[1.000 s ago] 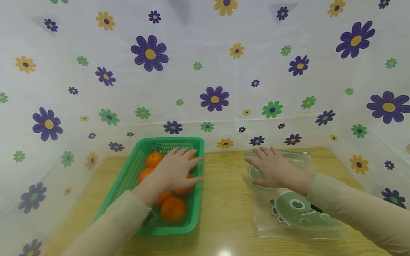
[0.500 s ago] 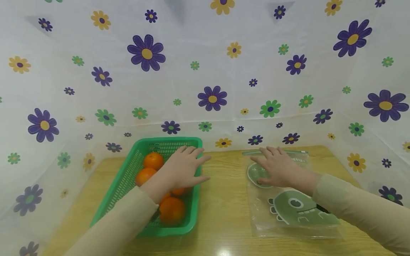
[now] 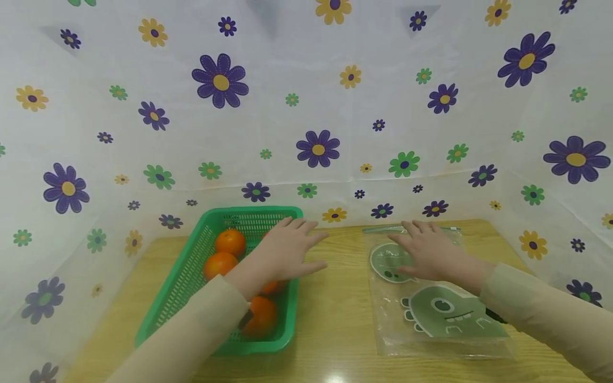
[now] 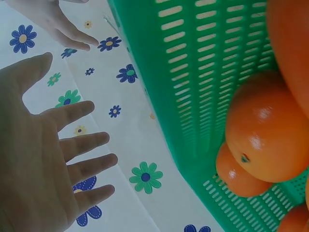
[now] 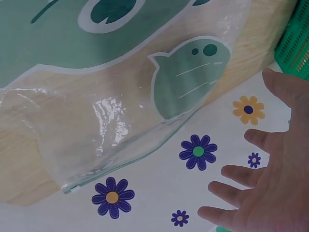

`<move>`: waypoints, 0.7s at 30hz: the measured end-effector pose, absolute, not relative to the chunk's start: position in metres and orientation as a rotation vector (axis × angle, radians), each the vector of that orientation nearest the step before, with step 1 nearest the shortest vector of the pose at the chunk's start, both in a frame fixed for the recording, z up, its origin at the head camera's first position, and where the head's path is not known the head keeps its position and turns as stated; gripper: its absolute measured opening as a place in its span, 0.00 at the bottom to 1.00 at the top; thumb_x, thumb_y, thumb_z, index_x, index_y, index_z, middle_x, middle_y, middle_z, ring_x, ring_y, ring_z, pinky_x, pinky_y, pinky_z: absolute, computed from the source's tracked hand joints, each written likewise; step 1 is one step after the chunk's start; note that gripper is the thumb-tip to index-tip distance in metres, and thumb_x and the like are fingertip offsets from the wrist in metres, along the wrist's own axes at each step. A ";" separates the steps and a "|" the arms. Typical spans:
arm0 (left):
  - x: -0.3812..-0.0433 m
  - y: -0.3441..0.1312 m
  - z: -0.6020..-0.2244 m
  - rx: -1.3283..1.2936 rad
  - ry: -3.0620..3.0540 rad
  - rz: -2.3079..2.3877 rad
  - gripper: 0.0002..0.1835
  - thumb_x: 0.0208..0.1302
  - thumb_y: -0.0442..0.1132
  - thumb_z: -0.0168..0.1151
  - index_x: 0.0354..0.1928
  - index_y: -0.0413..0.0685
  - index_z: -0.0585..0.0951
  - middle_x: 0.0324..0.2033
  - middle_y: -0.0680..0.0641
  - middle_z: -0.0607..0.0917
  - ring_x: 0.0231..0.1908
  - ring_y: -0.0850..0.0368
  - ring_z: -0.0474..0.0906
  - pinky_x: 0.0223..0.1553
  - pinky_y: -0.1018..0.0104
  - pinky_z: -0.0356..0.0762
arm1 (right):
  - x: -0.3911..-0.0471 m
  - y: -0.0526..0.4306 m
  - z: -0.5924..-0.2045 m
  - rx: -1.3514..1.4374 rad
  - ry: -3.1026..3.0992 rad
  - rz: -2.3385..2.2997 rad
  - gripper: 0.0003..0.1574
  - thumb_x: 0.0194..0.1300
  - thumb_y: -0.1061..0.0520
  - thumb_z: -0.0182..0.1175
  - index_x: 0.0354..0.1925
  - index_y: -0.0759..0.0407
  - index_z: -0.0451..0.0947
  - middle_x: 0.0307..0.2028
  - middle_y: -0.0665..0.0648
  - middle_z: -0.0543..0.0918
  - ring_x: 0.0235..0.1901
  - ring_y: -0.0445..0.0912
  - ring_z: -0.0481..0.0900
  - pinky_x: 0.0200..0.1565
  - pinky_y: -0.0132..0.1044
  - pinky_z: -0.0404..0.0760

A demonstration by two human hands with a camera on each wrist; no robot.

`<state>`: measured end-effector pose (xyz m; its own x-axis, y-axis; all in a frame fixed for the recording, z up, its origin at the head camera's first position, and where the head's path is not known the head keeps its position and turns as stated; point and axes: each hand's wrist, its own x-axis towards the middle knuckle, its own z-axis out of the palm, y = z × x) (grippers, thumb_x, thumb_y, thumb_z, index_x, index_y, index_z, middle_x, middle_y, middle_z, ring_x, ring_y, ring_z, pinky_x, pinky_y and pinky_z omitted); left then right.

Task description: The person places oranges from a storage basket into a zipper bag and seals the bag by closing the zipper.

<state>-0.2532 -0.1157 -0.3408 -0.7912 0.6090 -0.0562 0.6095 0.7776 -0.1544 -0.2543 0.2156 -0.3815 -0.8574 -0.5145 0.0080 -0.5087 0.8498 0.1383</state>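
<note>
My left hand [image 3: 288, 249] hovers with spread fingers over the right side of a green plastic basket [image 3: 296, 314]. Several oranges [image 3: 230, 243] lie in the basket, some hidden under my left arm. In the left wrist view the palm shows bare, apart from the basket and an orange [image 4: 265, 130]. My right hand [image 3: 433, 254], fingers also spread, is above the upper part of a clear zip bag [image 3: 390, 324] printed with green cartoon creatures. The right wrist view has the bag's slider [image 5: 72, 188] at one end of its zip edge, with the right palm bare.
Both bag and basket rest on a wooden table [image 3: 335, 298]. A white sheet [image 3: 268, 127] with printed flowers stands behind the table and along both sides. Bare wood separates the basket from the bag.
Both hands have shifted to the right, the left one from over the oranges to the basket's right rim. The basket and bag stay in place; the head view has swung slightly.
</note>
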 end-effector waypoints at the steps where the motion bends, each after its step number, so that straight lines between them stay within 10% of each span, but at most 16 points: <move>1: -0.254 -0.114 -0.341 1.014 2.957 -0.270 0.40 0.75 0.72 0.51 0.80 0.61 0.68 0.79 0.44 0.69 0.78 0.42 0.65 0.81 0.39 0.58 | -0.254 0.217 -0.381 0.822 -2.977 -0.211 0.50 0.65 0.33 0.70 0.76 0.54 0.70 0.74 0.74 0.70 0.72 0.74 0.69 0.70 0.74 0.69; 21: -0.258 -0.072 -0.350 1.107 2.928 -0.269 0.38 0.74 0.72 0.50 0.79 0.64 0.69 0.78 0.47 0.70 0.77 0.44 0.67 0.80 0.43 0.63 | -0.250 0.243 -0.387 0.746 -2.982 -0.175 0.50 0.62 0.36 0.74 0.74 0.56 0.72 0.70 0.74 0.72 0.68 0.75 0.72 0.65 0.76 0.74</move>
<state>-0.2579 -0.0720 -0.3499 -0.7516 0.6569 -0.0601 0.6569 0.7369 -0.1597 -0.2504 0.2425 -0.3873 -0.8808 -0.4724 0.0334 -0.4653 0.8763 0.1249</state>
